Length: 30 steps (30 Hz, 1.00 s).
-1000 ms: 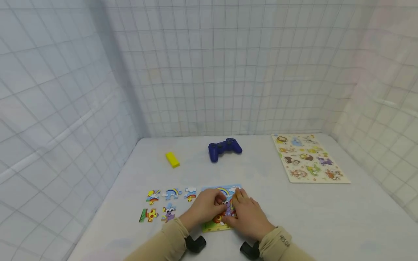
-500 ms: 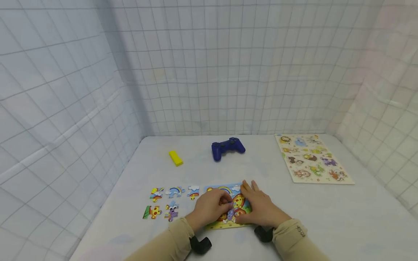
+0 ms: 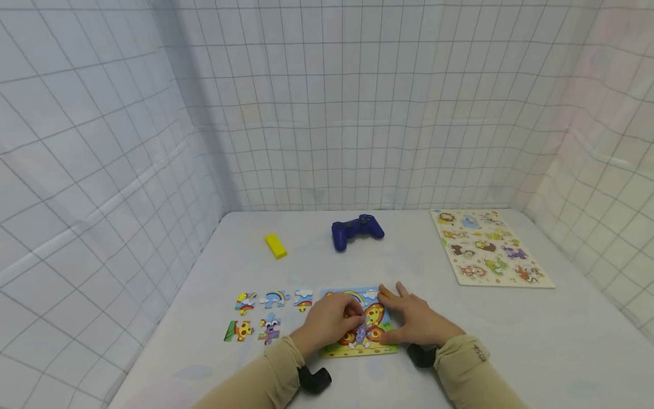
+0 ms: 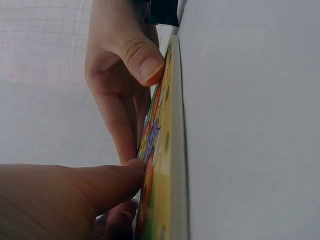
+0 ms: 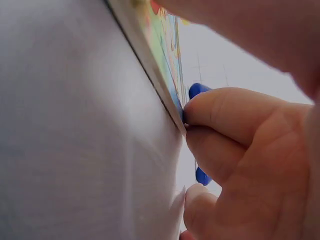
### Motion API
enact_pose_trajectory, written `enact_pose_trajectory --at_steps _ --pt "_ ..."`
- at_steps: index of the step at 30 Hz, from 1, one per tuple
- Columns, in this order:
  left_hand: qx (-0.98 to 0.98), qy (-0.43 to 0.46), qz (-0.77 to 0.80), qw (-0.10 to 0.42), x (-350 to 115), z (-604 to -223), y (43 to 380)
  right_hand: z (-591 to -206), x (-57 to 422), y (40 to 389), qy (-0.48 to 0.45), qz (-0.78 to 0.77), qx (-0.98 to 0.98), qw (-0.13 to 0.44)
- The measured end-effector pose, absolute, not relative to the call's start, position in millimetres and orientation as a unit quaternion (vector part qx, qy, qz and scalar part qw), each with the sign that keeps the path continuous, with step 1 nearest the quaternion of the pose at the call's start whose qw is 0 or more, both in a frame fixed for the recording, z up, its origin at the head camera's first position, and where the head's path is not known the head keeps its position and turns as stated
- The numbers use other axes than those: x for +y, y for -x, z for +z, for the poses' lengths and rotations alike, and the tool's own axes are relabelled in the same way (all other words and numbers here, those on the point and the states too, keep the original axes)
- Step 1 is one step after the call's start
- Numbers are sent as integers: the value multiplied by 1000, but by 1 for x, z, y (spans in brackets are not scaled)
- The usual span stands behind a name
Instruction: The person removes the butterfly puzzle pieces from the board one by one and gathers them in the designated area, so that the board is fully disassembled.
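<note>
My left hand [image 3: 329, 319] is over the middle of a colourful cartoon puzzle board [image 3: 357, 352], thumb and index finger pinched together at a purple puzzle piece. The fingers mostly hide that piece. In the left wrist view the thumb [image 4: 120, 182] is against the picture surface. My right hand [image 3: 421, 321] rests at the board's right side with fingers spread and holds nothing. Its fingertips [image 5: 202, 110] touch the top right corner in the right wrist view; its thumb [image 4: 149, 69] lies on the lower right part of the picture.
Several loose puzzle pieces lie left of the board, among them a rainbow piece [image 3: 275, 299] and a purple face piece [image 3: 269, 328]. Farther back are a yellow block [image 3: 276, 246] and a blue game controller [image 3: 357, 230]. An animal picture board [image 3: 490, 247] lies at the right.
My right hand has slid rightward off the picture to the board's right edge, its fingers spreading and uncovering the right half. My left hand stays at the middle of the board.
</note>
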<state>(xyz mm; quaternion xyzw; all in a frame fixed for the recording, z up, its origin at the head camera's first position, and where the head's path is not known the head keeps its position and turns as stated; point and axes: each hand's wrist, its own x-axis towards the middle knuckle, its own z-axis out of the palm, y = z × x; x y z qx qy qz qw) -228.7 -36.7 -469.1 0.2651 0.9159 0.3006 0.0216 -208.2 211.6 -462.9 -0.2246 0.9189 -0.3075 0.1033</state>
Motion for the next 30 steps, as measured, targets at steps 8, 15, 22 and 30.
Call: enact_pose_trajectory --at_steps 8,15,22,30 --pt "919 -258 297 21 -34 -468 226 -460 210 205 224 -304 920 105" --pt "920 -258 295 19 -34 -466 224 -458 208 205 218 -296 924 107" --pt "920 -261 291 11 -34 -466 223 -457 199 205 181 -280 938 89" --pt "921 -261 288 5 -33 -469 223 -456 199 204 186 -276 938 94"
